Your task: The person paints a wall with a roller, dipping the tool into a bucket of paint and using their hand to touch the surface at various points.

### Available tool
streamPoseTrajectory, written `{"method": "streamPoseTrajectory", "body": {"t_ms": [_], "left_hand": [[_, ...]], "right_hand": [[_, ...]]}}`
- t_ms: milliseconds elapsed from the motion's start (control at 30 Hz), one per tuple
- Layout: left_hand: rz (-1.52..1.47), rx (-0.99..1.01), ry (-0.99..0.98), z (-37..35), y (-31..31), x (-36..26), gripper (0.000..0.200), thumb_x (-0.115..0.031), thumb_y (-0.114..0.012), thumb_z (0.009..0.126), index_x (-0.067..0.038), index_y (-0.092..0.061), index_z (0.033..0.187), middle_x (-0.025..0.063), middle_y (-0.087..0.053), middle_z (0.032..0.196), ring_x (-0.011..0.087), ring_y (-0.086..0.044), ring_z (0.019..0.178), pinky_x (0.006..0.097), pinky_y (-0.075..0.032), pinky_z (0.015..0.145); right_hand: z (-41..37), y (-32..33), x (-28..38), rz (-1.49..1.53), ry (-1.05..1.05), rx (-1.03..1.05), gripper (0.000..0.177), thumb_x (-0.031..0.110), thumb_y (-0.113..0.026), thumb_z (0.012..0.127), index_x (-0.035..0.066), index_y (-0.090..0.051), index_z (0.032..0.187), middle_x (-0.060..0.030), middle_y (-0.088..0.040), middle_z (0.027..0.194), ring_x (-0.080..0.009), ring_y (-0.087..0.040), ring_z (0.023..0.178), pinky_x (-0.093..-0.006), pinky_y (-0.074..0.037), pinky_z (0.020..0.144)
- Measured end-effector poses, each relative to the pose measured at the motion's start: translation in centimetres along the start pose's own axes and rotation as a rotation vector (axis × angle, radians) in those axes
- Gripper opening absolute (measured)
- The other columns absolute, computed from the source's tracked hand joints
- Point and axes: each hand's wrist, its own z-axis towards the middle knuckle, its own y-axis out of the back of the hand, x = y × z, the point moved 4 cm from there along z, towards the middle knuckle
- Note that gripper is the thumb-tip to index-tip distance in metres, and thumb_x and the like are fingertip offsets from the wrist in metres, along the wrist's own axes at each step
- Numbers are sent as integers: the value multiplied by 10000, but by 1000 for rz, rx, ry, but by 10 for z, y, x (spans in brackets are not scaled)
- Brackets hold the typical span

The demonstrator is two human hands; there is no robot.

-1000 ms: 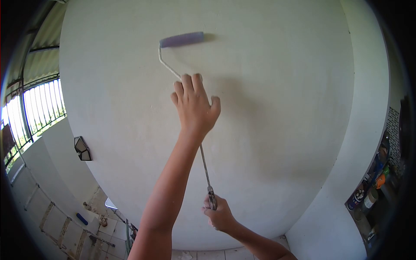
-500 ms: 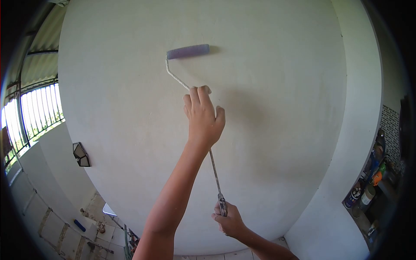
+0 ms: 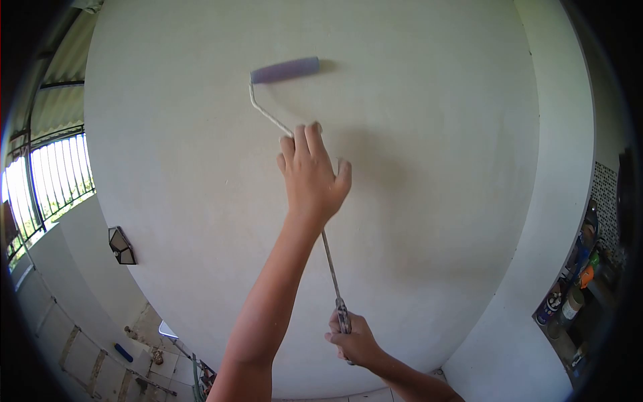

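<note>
A paint roller with a purple sleeve [image 3: 286, 70] rests against the pale wall [image 3: 435, 201], slightly tilted, its right end higher. Its bent white wire frame [image 3: 270, 117] runs down behind my left hand [image 3: 309, 167], whose fingers curl over the frame; the palm side is hidden. Below the wrist, the long thin rod [image 3: 331, 262] continues to a worn, paint-stained handle [image 3: 343, 316]. My right hand [image 3: 355, 338] is wrapped round that handle, low in the view.
At the left hangs a dark-framed wall lamp [image 3: 122, 246]. A railing [image 3: 63, 164] and a ladder [image 3: 53, 301] stand beyond. On the right, a shelf recess holds cans [image 3: 570, 305] and bottles. A blue object [image 3: 123, 352] lies on the lower left floor.
The roller sleeve has moved a little up and left along the wall. My left hand has risen slightly with it; my right hand has barely shifted.
</note>
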Motion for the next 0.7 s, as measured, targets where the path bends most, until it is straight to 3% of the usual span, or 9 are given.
{"method": "streamPoseTrajectory", "body": {"t_ms": [167, 400, 500, 700], "left_hand": [[201, -70, -53, 41, 0, 0, 586, -242, -612, 741, -1, -445, 1249, 133, -504, 1144, 297, -460, 997, 439, -341, 855], [281, 50, -68, -38, -7, 2, 630, -242, -627, 721, -5, -429, 1271, 128, -474, 1119, 286, -433, 995, 430, -313, 816], [268, 32, -91, -23, -1, 3, 632, -245, -634, 726, -6, -425, 1273, 124, -474, 1121, 285, -434, 999, 435, -315, 832], [257, -1, -88, 30, 7, -1, 611, -246, -621, 737, -8, -429, 1265, 131, -489, 1109, 295, -447, 998, 432, -335, 857]], "right_hand": [[21, 2, 45, 41, 50, 86, 151, 51, -631, 826, 60, -495, 890, 23, -429, 675, -78, -416, 484, -264, -418, 414], [3, -12, -51, 46, -44, 10, 201, 45, -657, 829, 89, -463, 801, 34, -423, 667, -80, -414, 490, -265, -395, 414], [2, -21, -18, 53, -113, 41, 213, 59, -665, 838, 97, -460, 794, 34, -422, 657, -77, -434, 495, -264, -401, 413], [11, -20, 38, 71, -23, 85, 322, 34, -659, 866, 118, -382, 725, 35, -404, 602, -71, -441, 404, -265, -419, 387]]}}
